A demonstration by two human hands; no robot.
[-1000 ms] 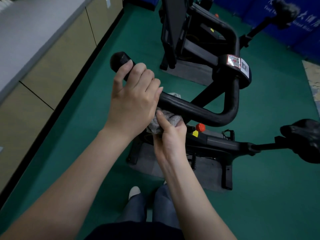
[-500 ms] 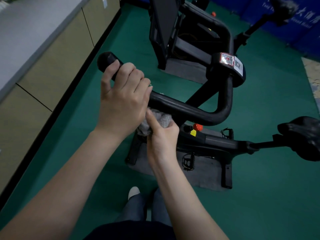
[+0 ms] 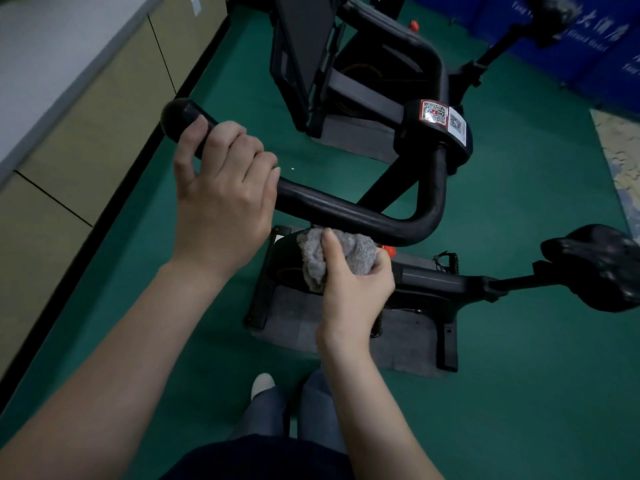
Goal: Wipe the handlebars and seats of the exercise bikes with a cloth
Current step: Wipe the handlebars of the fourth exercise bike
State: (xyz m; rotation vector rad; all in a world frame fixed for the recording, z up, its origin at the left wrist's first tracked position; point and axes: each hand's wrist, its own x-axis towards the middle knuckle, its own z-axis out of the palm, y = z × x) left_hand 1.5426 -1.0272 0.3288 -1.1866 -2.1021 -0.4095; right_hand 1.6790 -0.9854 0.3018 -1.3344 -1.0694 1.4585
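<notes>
A black exercise bike stands in front of me on a dark floor mat [image 3: 408, 344]. Its curved black handlebar [image 3: 349, 211] runs from upper left to the right. My left hand [image 3: 221, 199] is wrapped around the bar near its rounded end. My right hand [image 3: 349, 282] holds a bunched grey cloth [image 3: 332, 259] just under the middle of the bar, touching its underside. The bike's black seat [image 3: 599, 266] sticks out at the far right on its post.
A second black exercise bike [image 3: 346, 64] stands behind, its seat [image 3: 547, 12] at the top right. A beige cabinet [image 3: 69, 133] lines the left side. Blue panels [image 3: 588, 46] stand at the back right. Green floor [image 3: 519, 393] surrounds the bikes. My feet [image 3: 263, 384] are below.
My right hand with the cloth has slid right along the underside of the handlebar, away from my left hand. The left hand keeps its grip.
</notes>
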